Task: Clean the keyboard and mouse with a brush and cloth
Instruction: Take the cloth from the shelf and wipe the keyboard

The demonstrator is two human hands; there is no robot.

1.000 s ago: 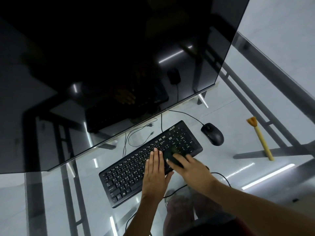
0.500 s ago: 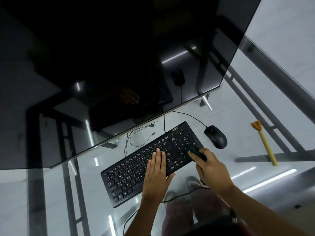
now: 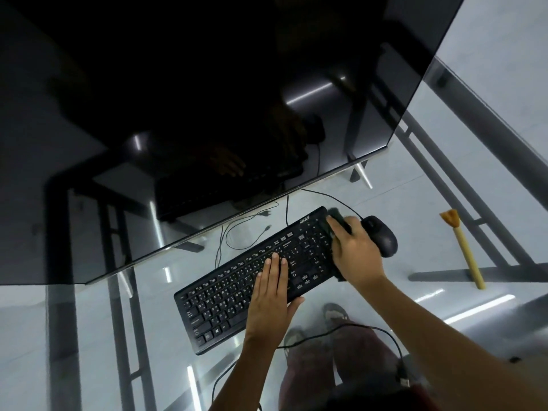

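Observation:
A black keyboard lies at an angle on the glass desk. My left hand rests flat on its middle keys, fingers together, holding nothing. My right hand presses a dark cloth onto the keyboard's right end, by the number keys. The cloth shows only past the fingertips. A black mouse sits just right of that hand, touching or nearly touching it. A brush with a yellow handle and orange bristles lies alone on the desk at the far right.
A large dark monitor fills the upper view above the keyboard. Thin cables loop behind the keyboard, and another cable runs near my lap. Through the glass desk show grey frame bars and my feet.
My right hand has slid the cloth from the keyboard's middle keys to its right end, close to the mouse. My left hand has stayed flat on the keys.

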